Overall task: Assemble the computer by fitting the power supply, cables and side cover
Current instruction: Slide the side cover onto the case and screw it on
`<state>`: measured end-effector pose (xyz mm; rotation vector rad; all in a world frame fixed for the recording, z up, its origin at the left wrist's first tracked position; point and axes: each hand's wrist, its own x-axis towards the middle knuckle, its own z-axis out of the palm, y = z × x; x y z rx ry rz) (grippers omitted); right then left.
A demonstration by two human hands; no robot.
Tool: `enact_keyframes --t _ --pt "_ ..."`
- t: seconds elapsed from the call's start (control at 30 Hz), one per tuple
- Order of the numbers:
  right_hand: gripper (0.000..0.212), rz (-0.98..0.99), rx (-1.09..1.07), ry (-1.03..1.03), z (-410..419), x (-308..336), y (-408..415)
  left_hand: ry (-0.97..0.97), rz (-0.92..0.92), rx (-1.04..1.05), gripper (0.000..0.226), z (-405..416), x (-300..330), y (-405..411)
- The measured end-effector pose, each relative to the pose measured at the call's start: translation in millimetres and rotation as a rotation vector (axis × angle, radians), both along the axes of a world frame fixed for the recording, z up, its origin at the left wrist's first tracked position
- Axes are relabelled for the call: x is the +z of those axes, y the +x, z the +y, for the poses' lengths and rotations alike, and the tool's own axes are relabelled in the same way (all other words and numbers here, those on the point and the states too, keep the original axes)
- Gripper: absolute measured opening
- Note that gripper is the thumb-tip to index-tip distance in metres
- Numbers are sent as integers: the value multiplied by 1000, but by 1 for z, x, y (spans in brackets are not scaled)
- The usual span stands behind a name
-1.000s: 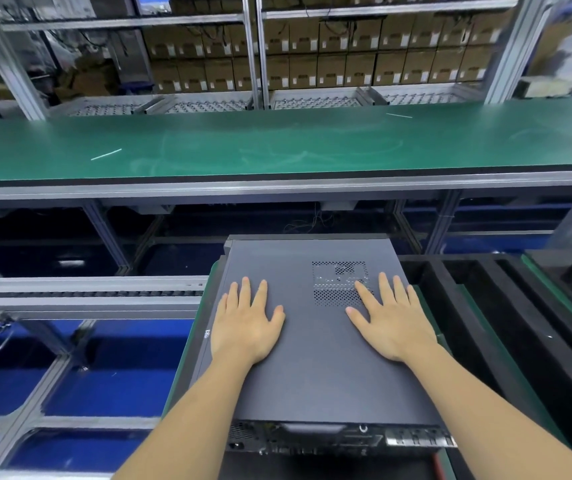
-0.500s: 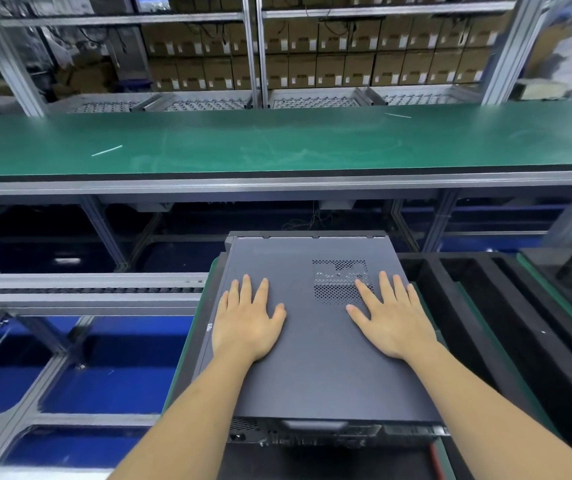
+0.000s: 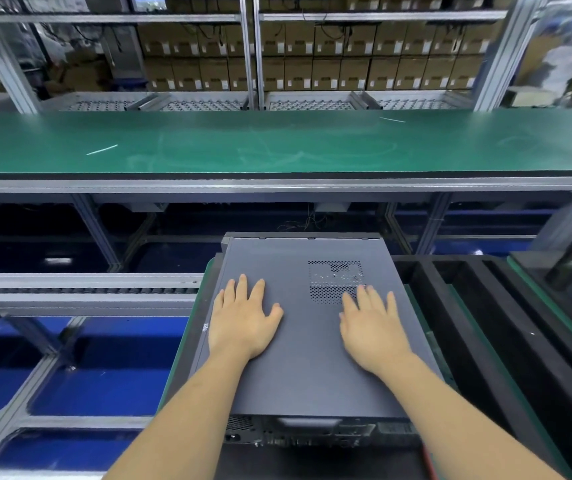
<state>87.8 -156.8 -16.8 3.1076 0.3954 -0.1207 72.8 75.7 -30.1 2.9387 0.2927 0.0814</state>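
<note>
Side cover (image 3: 307,341): dark grey sheet metal, matt finish, smooth, with a perforated vent patch (image 3: 334,280). Rear panel (image 3: 312,433) of the case: bare metal, possibly with plastic ports; blurred. Conveyor belt (image 3: 277,143): green, smooth, low sheen, faintly scuffed. Frame rails (image 3: 80,299): brushed aluminium, satin. Tray inserts (image 3: 485,323) at the right: black foam, matt. Stacked boxes (image 3: 312,60): brown cardboard.

I can read no text anywhere: the white labels on the cardboard boxes (image 3: 315,69) behind my bench are too blurred and small to make out.
</note>
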Motion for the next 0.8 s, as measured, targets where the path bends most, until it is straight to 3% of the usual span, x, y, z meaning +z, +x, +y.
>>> enact_keyframes --t 0.07,0.13,0.2,0.27,0.63,0.8 --pt "72 137 116 48 17 -2 -23 -4 -14 7 71 1 1 2" --pt "96 241 261 32 25 -2 -46 -14 -20 8 70 0 2 3" --pt "118 258 336 5 23 0 -59 -23 -24 7 70 0 3 2" --pt "127 258 371 -19 18 2 -67 -28 -10 4 69 -1 3 0" --pt "106 227 367 -28 17 -4 -77 -21 3 13 70 -2 -1 -6" --pt "119 219 345 -11 18 -1 -65 -12 -3 16 68 -1 4 11"
